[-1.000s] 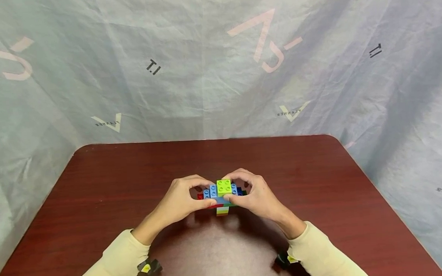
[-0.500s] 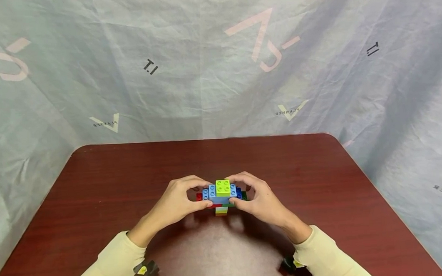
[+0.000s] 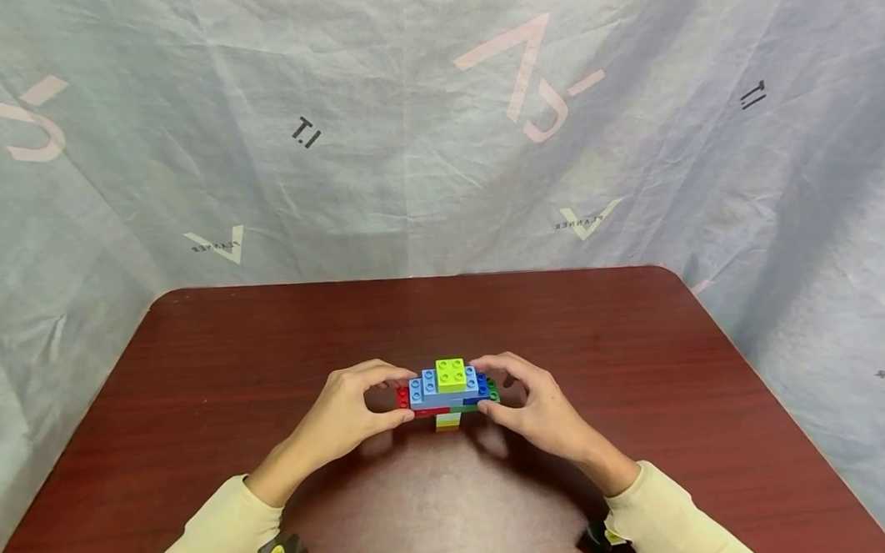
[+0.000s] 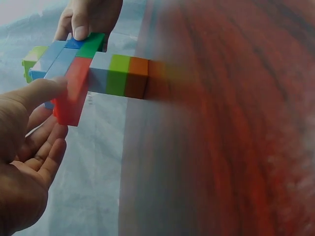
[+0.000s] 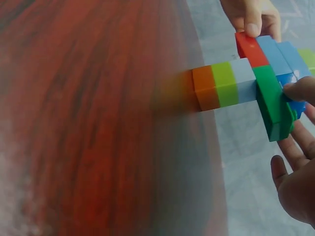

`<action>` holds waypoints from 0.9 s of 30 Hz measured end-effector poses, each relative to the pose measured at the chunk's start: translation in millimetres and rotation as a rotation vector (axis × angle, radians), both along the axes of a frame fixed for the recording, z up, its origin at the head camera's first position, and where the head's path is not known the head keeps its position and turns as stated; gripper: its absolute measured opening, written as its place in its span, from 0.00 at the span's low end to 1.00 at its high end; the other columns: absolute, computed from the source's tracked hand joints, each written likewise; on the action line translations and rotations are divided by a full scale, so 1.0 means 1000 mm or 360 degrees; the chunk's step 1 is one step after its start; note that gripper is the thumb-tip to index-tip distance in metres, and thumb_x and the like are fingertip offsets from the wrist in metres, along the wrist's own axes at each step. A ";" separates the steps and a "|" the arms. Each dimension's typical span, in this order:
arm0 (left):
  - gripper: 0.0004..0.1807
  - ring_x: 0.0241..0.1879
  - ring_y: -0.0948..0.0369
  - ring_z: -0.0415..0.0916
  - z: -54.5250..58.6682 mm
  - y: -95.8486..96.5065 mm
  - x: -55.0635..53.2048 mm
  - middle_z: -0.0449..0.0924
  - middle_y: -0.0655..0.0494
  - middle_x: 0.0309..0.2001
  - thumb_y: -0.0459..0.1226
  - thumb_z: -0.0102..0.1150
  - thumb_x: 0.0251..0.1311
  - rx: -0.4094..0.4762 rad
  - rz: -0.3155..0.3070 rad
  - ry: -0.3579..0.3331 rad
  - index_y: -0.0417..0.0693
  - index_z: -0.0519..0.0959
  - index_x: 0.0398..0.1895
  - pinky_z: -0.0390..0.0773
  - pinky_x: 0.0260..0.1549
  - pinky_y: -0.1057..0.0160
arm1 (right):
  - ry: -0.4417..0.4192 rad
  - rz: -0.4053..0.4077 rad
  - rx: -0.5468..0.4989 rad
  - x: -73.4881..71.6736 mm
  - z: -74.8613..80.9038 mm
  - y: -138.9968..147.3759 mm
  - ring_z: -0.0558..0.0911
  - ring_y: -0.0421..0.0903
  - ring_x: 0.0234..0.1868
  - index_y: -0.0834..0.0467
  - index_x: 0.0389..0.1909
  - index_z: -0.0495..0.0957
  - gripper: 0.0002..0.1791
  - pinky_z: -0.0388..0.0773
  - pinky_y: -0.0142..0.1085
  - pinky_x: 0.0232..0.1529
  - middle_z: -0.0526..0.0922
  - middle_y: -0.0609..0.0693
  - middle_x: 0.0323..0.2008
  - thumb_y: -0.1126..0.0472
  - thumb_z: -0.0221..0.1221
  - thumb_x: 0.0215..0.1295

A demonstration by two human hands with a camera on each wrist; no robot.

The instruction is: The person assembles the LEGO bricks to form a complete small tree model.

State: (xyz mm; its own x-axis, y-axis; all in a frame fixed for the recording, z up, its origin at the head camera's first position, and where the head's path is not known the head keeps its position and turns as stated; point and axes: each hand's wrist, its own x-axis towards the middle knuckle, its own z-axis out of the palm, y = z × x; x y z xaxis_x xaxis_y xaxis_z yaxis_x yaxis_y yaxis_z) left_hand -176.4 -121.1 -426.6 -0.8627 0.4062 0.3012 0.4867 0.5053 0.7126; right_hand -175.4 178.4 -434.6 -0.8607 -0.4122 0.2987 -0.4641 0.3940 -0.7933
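Observation:
A toy brick structure (image 3: pixel 443 398) stands at the middle of the table. A lime green brick (image 3: pixel 451 375) tops it, above light blue bricks. Lower down lie a red brick (image 4: pixel 74 93), a dark blue brick and a green brick (image 5: pixel 273 103), spread wide over a narrow stem. That stem stacks a pale brick, a lime brick and an orange brick (image 5: pixel 205 88). My left hand (image 3: pixel 348 411) holds the structure's left end, thumb in front and fingers behind. On the opposite end, my right hand (image 3: pixel 543 405) has its thumb at the front and fingers behind.
The dark red-brown wooden table (image 3: pixel 302 326) has rounded far corners. A grey printed cloth (image 3: pixel 406 145) hangs behind it and along both sides. Black wrist-worn devices (image 3: pixel 284 552) show beneath the sleeves.
Both hands have slid outward along the structure, away from the lime top brick. More of the blue, red and green bricks shows between them. The structure stays about where it was.

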 end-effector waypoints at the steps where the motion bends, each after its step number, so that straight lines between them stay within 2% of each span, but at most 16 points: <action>1: 0.25 0.46 0.54 0.82 -0.001 0.000 0.000 0.86 0.66 0.48 0.41 0.81 0.51 0.0004 -0.0006 0.0003 0.57 0.86 0.54 0.85 0.45 0.53 | -0.0003 0.0001 -0.0015 0.000 -0.001 0.001 0.79 0.43 0.47 0.42 0.62 0.78 0.28 0.81 0.40 0.44 0.83 0.42 0.53 0.62 0.72 0.63; 6: 0.25 0.45 0.57 0.82 -0.005 0.000 -0.004 0.86 0.65 0.48 0.41 0.81 0.51 0.0008 -0.0011 0.0032 0.57 0.86 0.55 0.85 0.44 0.56 | 0.0021 -0.0003 -0.0086 -0.002 -0.006 0.003 0.78 0.46 0.42 0.46 0.61 0.79 0.25 0.80 0.38 0.38 0.83 0.47 0.50 0.62 0.71 0.64; 10: 0.25 0.46 0.61 0.81 -0.007 -0.001 -0.012 0.87 0.62 0.49 0.41 0.79 0.54 0.0030 0.0013 -0.0023 0.56 0.85 0.57 0.85 0.46 0.61 | 0.0028 -0.0021 -0.0141 -0.010 -0.008 0.001 0.78 0.47 0.39 0.51 0.60 0.80 0.23 0.79 0.33 0.37 0.85 0.51 0.48 0.64 0.70 0.64; 14: 0.26 0.48 0.60 0.82 -0.008 -0.001 -0.024 0.88 0.58 0.51 0.39 0.77 0.57 0.0110 0.0011 -0.0128 0.54 0.83 0.60 0.85 0.51 0.58 | 0.0012 -0.0054 -0.0176 -0.022 -0.009 -0.001 0.79 0.46 0.38 0.52 0.58 0.81 0.20 0.80 0.33 0.37 0.86 0.53 0.45 0.64 0.69 0.65; 21: 0.27 0.49 0.56 0.84 -0.011 0.002 -0.045 0.88 0.51 0.51 0.37 0.77 0.57 0.0178 -0.0014 -0.0160 0.49 0.82 0.61 0.84 0.52 0.52 | -0.0033 -0.0119 -0.0205 -0.043 -0.015 -0.002 0.80 0.44 0.40 0.53 0.55 0.81 0.17 0.80 0.34 0.37 0.86 0.54 0.45 0.64 0.68 0.67; 27: 0.27 0.50 0.55 0.84 -0.015 0.005 -0.064 0.88 0.51 0.52 0.37 0.76 0.58 0.0191 0.0035 -0.0233 0.51 0.82 0.62 0.84 0.53 0.51 | -0.0070 -0.0174 -0.0206 -0.063 -0.017 -0.004 0.82 0.46 0.42 0.53 0.55 0.82 0.15 0.80 0.32 0.40 0.87 0.55 0.43 0.62 0.68 0.68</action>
State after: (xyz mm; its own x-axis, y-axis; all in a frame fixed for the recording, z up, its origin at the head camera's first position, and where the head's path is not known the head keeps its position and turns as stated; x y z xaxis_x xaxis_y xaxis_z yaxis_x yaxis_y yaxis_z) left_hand -240.1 -116.1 -441.5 -0.9093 0.3552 0.2169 0.3630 0.4219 0.8308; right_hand -238.2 174.0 -452.1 -0.9117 -0.2761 0.3042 -0.3877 0.3331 -0.8595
